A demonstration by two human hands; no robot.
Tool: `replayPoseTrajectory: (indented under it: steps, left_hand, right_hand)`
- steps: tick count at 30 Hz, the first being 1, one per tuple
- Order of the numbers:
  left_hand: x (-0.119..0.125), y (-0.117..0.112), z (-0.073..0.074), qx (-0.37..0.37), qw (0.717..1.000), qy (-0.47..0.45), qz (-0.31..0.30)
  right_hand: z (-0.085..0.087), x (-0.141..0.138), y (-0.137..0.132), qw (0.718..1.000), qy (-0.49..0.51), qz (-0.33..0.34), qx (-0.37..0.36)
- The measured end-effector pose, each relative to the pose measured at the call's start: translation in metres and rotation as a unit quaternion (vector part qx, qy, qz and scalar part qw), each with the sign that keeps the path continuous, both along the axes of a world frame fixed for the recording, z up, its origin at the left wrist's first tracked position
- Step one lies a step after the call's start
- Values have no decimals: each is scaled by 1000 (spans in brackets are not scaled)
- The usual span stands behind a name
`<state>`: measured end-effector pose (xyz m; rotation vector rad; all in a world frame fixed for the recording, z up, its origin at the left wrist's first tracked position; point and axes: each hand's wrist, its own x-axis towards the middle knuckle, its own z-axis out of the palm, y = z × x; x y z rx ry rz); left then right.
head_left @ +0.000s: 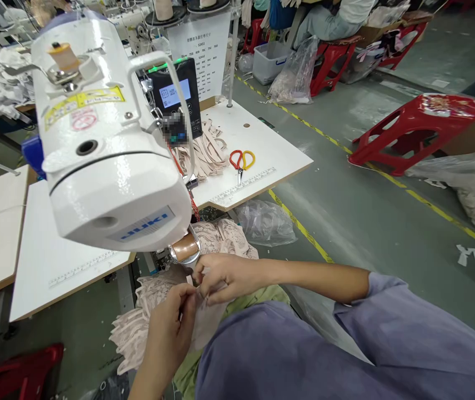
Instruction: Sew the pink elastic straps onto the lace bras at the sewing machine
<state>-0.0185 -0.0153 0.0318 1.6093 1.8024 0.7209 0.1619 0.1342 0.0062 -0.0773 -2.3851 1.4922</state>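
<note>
Below the head of a white JUKI sewing machine (pixel 120 189), both my hands meet at a piece of pale pink fabric (pixel 209 322). My left hand (pixel 175 316) pinches its edge between thumb and fingers. Just to the right, my right hand (pixel 226 276) has its fingers curled on the same piece. The cloth hangs down over my lap between them. Beige lace pieces (pixel 143 316) are bunched to the left of my hands, and more lace (pixel 231 236) lies behind them. The machine's rounded metal end with a brown roller (pixel 185 247) is close above my fingertips.
Scissors (pixel 240 165) with red and yellow handles lie on the white table (pixel 270 141), beside a heap of beige strips (pixel 206 153). A control panel (pixel 176 100) stands behind. On the floor are a red stool (pixel 420 130) and a plastic bag (pixel 266 222). A seated person is farther back.
</note>
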Motion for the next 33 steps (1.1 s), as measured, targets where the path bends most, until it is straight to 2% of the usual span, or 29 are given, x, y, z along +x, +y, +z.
replayPoseTrajectory:
  steps: [2,4,8,12,16,20,23,25,27,29,31,33]
  left_hand:
    - [0,1,4,11,1000,24,-13]
    - [0,3,7,28,999,42,-22]
    - [-4,7,10,87,994,45,-47]
    - [-8,6,11,113,989,68,-71]
    - [-6,6,12,84,987,104,-92]
    - [-2,14,11,11,985,135,-102]
    - [-4,21,9,-45,988,107,-105]
    - [-4,24,6,-68,993,38,-91]
    - [0,25,1,-59,995,-77,-39]
    - [8,23,-6,-31,985,-168,29]
    - [15,19,-13,2,977,-197,85]
    - [20,15,-18,29,978,-172,113]
  right_hand:
    - [4,-1,-5,996,15,38,82]
    - [5,-2,-10,991,10,43,127]
    - [4,-2,-14,982,20,22,187]
    - [7,-2,-15,974,17,36,223]
    - [9,-2,-19,959,18,36,281]
    - [-1,-6,-25,947,3,16,322]
    - [-11,-8,-28,958,7,0,286]
    - [-14,-8,-29,978,13,-21,206]
    - [-13,-7,-29,994,22,-54,94]
    - [-10,-6,-28,995,39,-91,3]
    - [-5,-5,-28,991,55,-118,-33]
    - [-1,-5,-29,990,55,-128,-31]
